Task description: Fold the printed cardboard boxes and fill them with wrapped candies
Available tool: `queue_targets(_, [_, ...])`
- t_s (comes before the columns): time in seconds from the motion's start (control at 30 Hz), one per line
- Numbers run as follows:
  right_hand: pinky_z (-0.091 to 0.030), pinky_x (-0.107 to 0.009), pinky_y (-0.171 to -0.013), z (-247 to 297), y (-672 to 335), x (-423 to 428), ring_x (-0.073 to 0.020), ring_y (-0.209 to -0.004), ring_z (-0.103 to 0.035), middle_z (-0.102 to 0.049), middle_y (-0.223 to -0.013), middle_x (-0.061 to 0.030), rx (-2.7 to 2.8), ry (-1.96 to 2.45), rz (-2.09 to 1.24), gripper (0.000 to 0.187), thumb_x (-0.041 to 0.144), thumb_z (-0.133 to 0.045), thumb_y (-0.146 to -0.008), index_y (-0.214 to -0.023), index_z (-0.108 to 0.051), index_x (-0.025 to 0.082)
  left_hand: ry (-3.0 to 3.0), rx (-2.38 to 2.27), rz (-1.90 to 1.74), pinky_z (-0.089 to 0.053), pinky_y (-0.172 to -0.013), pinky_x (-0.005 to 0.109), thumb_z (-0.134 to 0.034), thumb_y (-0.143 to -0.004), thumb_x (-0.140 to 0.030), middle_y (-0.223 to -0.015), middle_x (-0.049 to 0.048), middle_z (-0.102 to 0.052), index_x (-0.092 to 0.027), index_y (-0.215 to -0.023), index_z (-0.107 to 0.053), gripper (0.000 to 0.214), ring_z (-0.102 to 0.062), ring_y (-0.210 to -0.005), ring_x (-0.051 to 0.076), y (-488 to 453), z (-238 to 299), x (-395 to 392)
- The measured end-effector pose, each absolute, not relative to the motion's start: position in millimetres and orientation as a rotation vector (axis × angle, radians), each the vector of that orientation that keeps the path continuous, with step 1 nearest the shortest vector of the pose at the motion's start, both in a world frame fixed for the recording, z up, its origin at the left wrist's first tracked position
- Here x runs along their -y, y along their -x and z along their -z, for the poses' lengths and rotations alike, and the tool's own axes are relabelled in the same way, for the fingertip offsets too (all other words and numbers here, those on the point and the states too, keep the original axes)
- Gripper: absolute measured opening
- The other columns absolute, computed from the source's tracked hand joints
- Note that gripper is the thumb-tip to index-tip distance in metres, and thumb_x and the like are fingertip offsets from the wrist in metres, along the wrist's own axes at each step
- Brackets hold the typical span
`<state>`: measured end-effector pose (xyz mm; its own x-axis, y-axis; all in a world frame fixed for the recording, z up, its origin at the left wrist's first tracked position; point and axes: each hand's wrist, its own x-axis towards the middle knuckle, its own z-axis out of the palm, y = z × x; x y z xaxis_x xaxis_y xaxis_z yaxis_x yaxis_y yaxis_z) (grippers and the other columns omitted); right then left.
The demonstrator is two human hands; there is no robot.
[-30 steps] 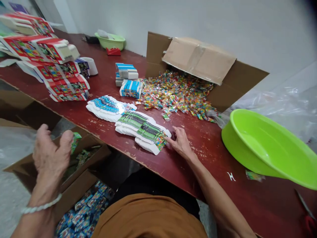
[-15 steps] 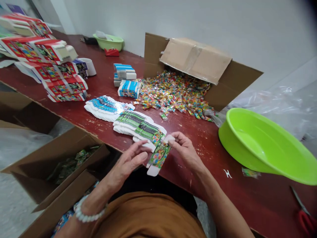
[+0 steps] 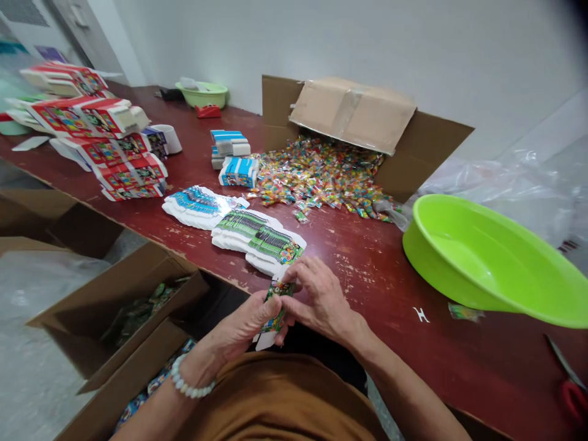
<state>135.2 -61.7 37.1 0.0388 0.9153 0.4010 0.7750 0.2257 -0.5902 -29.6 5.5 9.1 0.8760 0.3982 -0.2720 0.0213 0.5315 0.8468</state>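
Observation:
A small green printed carton [image 3: 275, 309] is held at the table's near edge between both hands. My left hand [image 3: 243, 324] grips its lower part with curled fingers. My right hand [image 3: 316, 297] pinches its top end. Just beyond lies a fanned row of flat green cartons [image 3: 260, 240], and left of it a fanned row of flat blue cartons [image 3: 197, 205]. A pile of wrapped candies [image 3: 321, 177] spills from a tipped cardboard box [image 3: 362, 116].
A large green basin [image 3: 491, 263] stands at the right. Red printed boxes [image 3: 101, 138] are stacked at the far left, with blue folded cartons [image 3: 236, 159] near the candies. Open cardboard boxes [image 3: 124, 294] sit on the floor at the left. Red-handled scissors [image 3: 569, 389] lie at the right edge.
My left hand came from over the floor box to the table edge. My right hand took one green carton off the row, and both hands now close round it.

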Motion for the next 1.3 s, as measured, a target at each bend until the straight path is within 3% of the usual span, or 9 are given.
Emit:
queue_targets(0.13, [-0.039, -0.023, -0.062, -48, -141, 66, -0.0112, -0.067, -0.053, -0.060, -0.076, 0.0028, 1.696, 1.525, -0.639, 0.014, 0.010, -0.069, -0.080, -0.080, -0.059, 0.019, -1.041, -0.486, -0.135, -0.040, -0.050, 0.021, -0.073, -0.069, -0.069, -0.068, 0.0011, -0.060, -0.014, -0.083, -0.064, 0.057, -0.056, -0.055, 0.012, 30, -8, -8])
queue_targets(0.27, [-0.042, -0.022, -0.064, -48, -151, 67, -0.0117, -0.072, -0.057, -0.065, -0.086, 0.0017, 1.795, 1.438, -0.947, 0.024, 0.012, -0.068, -0.080, -0.099, -0.056, 0.020, -1.144, -0.502, -0.067, -0.037, -0.049, 0.020, -0.073, -0.069, -0.069, -0.063, 0.0019, -0.062, -0.014, -0.082, -0.061, 0.058, -0.055, -0.053, 0.011, 31, -13, -9])
queue_targets(0.43, [-0.043, -0.021, -0.057, -40, -154, 62, -0.0123, -0.067, -0.057, -0.062, -0.080, 0.0030, 1.716, 1.157, -1.343, 0.030, 0.020, -0.065, -0.083, -0.106, -0.045, 0.022, -1.165, -0.488, 0.003, -0.040, -0.048, 0.020, -0.082, -0.066, -0.041, -0.060, -0.0039, -0.058, -0.016, -0.082, -0.060, 0.037, -0.051, -0.048, 0.009, 26, -25, -3])
queue_targets(0.63, [-0.046, -0.025, -0.065, -28, -138, 61, -0.0111, -0.071, -0.053, -0.060, -0.109, -0.0025, 1.367, 1.425, -0.768, 0.052, 0.020, -0.075, -0.073, -0.121, -0.056, 0.025, -1.286, -0.736, -0.292, -0.047, -0.043, 0.023, -0.085, -0.059, -0.032, -0.059, -0.0045, -0.057, -0.015, -0.075, -0.061, 0.034, -0.051, -0.045, 0.010, 23, -19, -11])
queue_targets(0.7, [-0.048, -0.026, -0.070, -18, -132, 58, -0.0138, -0.081, -0.057, -0.059, -0.115, -0.0045, 1.236, 1.367, -0.855, 0.040, 0.029, -0.076, -0.073, -0.112, -0.066, 0.023, -1.239, -0.760, -0.334, -0.050, -0.045, 0.026, -0.085, -0.061, -0.035, -0.062, -0.0029, -0.061, -0.014, -0.081, -0.064, 0.036, -0.055, -0.045, 0.012, 22, -16, -11])
queue_targets(0.87, [-0.048, -0.029, -0.071, -4, -129, 53, -0.0166, -0.075, -0.060, -0.065, -0.079, -0.0013, 0.984, 1.275, -1.058, 0.024, 0.041, -0.067, -0.082, -0.076, -0.069, 0.018, -1.314, -0.802, -0.483, -0.056, -0.068, 0.030, -0.079, -0.073, -0.039, -0.081, 0.0054, -0.073, -0.014, -0.096, -0.066, 0.037, -0.070, -0.075, 0.021, 18, -11, -8])
queue_targets(1.0, [-0.049, -0.030, -0.078, -10, -132, 53, -0.0174, -0.079, -0.063, -0.068, -0.082, -0.0002, 0.980, 1.278, -1.026, 0.023, 0.036, -0.067, -0.083, -0.099, -0.069, 0.019, -1.285, -0.791, -0.721, -0.058, -0.081, 0.035, -0.081, -0.074, -0.033, -0.101, 0.0052, -0.076, -0.022, -0.122, -0.046, 0.061, -0.072, -0.090, 0.022, 22, -9, -1])
queue_targets(1.1, [-0.050, -0.029, -0.074, -8, -124, 52, -0.0170, -0.077, -0.065, -0.069, -0.083, 0.0013, 0.805, 1.197, -1.031, 0.048, 0.033, -0.075, -0.076, -0.119, -0.055, 0.024, -1.226, -0.821, -0.833, -0.059, -0.078, 0.033, -0.081, -0.073, -0.032, -0.103, 0.0050, -0.076, -0.024, -0.128, -0.039, 0.069, -0.073, -0.085, 0.021, 24, -11, 6])
queue_targets(1.3, [-0.050, -0.028, -0.073, 4, -111, 49, -0.0162, -0.080, -0.062, -0.067, -0.088, -0.0014, 0.796, 1.131, -0.964, 0.029, 0.042, -0.074, -0.077, -0.097, -0.062, 0.023, -1.254, -0.844, -0.860, -0.058, -0.075, 0.028, -0.080, -0.074, -0.035, -0.100, 0.0044, -0.074, -0.021, -0.115, -0.059, 0.047, -0.071, -0.088, 0.020, 29, -11, 3])
